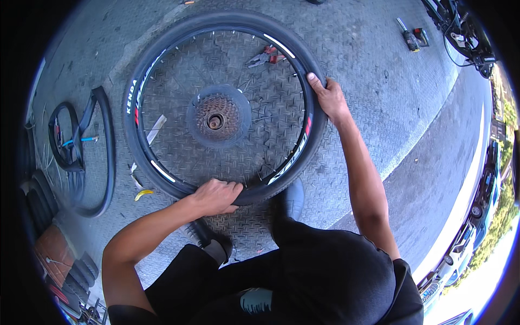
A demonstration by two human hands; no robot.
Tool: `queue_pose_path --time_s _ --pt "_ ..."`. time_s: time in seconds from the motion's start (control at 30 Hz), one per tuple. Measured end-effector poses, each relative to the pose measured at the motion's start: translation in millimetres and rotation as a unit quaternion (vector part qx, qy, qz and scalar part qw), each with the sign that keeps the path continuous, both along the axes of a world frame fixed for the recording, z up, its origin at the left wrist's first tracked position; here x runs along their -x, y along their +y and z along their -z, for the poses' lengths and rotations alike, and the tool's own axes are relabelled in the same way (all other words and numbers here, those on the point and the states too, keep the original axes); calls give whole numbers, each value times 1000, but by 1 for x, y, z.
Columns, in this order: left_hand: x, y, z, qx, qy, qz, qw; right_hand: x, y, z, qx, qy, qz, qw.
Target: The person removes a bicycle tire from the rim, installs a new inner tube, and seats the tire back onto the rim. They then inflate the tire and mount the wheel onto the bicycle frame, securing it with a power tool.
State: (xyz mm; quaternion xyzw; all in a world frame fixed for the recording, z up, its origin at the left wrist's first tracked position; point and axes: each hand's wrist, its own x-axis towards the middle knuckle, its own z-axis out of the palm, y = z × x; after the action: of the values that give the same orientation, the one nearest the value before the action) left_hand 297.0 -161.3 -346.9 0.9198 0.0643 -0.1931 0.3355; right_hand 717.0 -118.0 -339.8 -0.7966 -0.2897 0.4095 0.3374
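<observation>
A bicycle wheel [142, 142] with a black tyre lies before me, its rusty sprocket cassette [215, 112] and clear plastic disc facing up at the hub. At the wheel's near edge my left hand [216, 196] is closed around the tyre, knuckles up. My right hand [330, 98] grips the tyre on the right side, thumb pressed on top near the rim and fingers over the outer edge. Through the spokes, red-handled pliers [265, 56] show on the floor at the far side. The undersides of the tyre and some fingertips are hidden.
Loose inner tubes [110, 151] lie at the left, with a blue-handled tool [80, 140] among them. Tyres [43, 189] are stacked at the left edge. A power tool [410, 41] sits far right, near a bicycle part [471, 40]. A yellow scrap [143, 194] lies beside the wheel.
</observation>
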Motion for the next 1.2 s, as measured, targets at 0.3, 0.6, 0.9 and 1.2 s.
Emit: queue_pose_path --time_s 0.3,0.6,0.9,1.2 --pt "46 24 -11 -38 -11 -14 999 27 -10 12 9 55 82 995" --pt "69 21 -23 -135 -40 -25 990 11 23 13 -66 63 32 995" --pt "99 39 -30 -192 -12 55 980 33 -29 49 -104 41 100 989" --pt "112 41 -33 -156 -13 58 986 42 -100 56 -79 -71 131 986"
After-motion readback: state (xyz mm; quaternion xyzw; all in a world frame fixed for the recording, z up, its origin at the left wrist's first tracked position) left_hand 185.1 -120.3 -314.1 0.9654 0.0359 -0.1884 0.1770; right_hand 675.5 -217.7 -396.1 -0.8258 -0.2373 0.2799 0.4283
